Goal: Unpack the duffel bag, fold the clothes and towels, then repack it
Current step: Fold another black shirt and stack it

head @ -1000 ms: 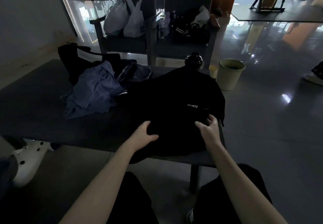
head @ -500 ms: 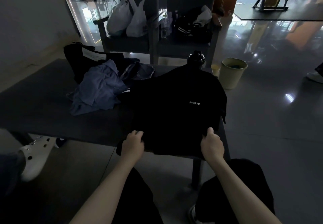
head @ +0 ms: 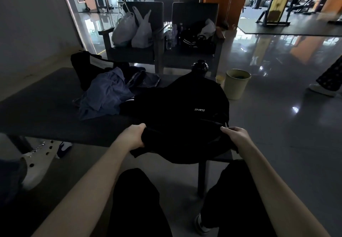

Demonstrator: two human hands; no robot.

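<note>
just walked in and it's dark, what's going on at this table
A seated person is folding clothes. The left hand and right hand each grip the near edge of a black shirt spread on the table. A crumpled blue garment lies to its left, unfolded, with the duffel bag behind it.

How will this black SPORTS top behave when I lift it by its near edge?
Probably floppy: the black top sags over the table edge between the left hand and right hand. Likely light, since a grip at two points gathers it. Unlikely to slip: the cloth bunches in both grips.
</note>
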